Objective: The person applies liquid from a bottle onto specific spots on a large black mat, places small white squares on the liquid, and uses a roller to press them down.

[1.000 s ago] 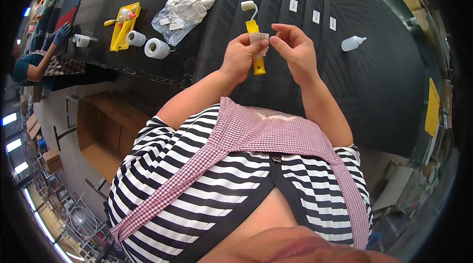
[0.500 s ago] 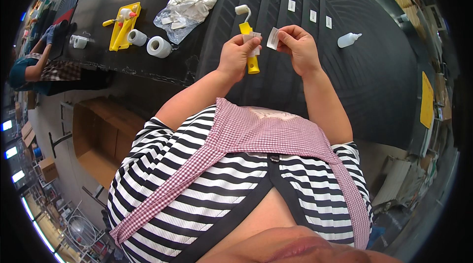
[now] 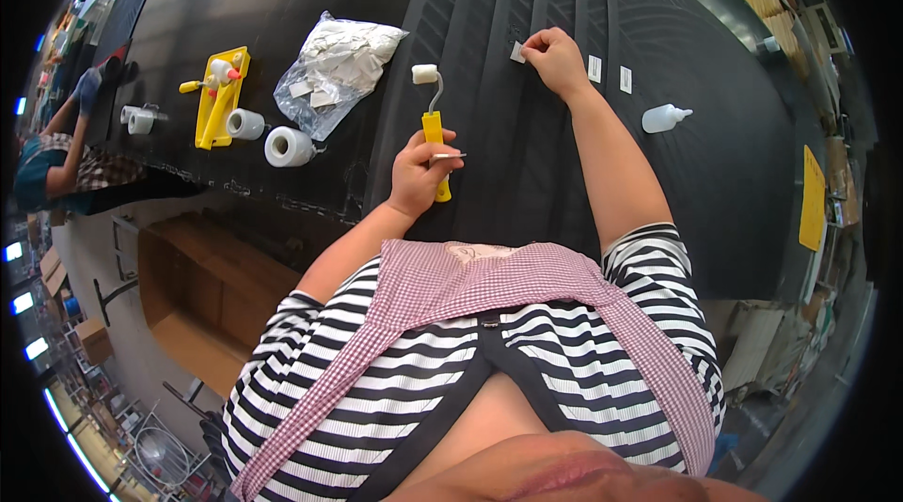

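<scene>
My left hand (image 3: 415, 175) is closed round the yellow handle of a small paint roller (image 3: 434, 128), its white sleeve pointing away from me. Thin white labels (image 3: 449, 157) stick out between the fingers of that hand, seen nearly edge-on. Farther out, my right hand (image 3: 557, 62) pinches a small white label (image 3: 517, 52) at or just over the ribbed black sheet (image 3: 480, 116); whether it touches cannot be told. Two printed labels, a nearer one (image 3: 594, 68) and another (image 3: 625, 79), lie on the sheet right of that hand. The hand covers part of the sheet.
A squeeze bottle (image 3: 665, 118) lies to the right. On the left are a clear bag of white labels (image 3: 343, 64), white rolls (image 3: 289, 146) and a yellow tray (image 3: 223, 97) holding a bottle and a roller. Another person (image 3: 71, 149) works at far left. A cardboard box (image 3: 202, 281) stands below the table.
My right hand has moved away from my left, out over the sheet, with a label. My left hand has drawn back toward me and left, with the roller and labels.
</scene>
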The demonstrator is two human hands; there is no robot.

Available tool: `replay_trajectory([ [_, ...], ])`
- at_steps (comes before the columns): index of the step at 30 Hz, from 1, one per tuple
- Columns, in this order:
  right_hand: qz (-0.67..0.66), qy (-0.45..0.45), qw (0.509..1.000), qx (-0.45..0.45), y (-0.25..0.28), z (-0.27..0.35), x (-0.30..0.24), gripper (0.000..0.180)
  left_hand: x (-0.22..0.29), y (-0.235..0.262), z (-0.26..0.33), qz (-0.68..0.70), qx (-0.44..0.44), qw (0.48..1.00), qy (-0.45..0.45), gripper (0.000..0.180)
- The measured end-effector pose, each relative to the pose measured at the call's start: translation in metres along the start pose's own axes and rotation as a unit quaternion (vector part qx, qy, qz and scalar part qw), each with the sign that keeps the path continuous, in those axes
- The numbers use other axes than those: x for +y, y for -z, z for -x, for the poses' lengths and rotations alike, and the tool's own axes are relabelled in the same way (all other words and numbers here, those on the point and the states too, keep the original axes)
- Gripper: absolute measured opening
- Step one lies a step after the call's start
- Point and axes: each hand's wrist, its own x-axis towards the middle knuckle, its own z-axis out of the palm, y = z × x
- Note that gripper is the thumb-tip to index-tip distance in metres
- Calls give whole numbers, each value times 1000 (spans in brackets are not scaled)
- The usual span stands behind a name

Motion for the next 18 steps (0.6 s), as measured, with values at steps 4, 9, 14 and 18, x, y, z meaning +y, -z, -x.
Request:
replay_trajectory([
  [4, 62, 27, 997, 26, -10, -29, 16, 15, 8, -1, 0, -27, 1, 1000, -11, 16],
  [9, 76, 19, 996, 40, -11, -41, 17, 12, 12, -3, -2, -39, 10, 999, -19, 17],
  [14, 91, 26, 994, 59, -14, -45, 19, 11, 10, -4, -3, -58, 11, 998, -13, 17],
  [18, 102, -7, 993, 55, -15, -47, 19, 12, 9, -4, -4, -61, 10, 998, -17, 17],
])
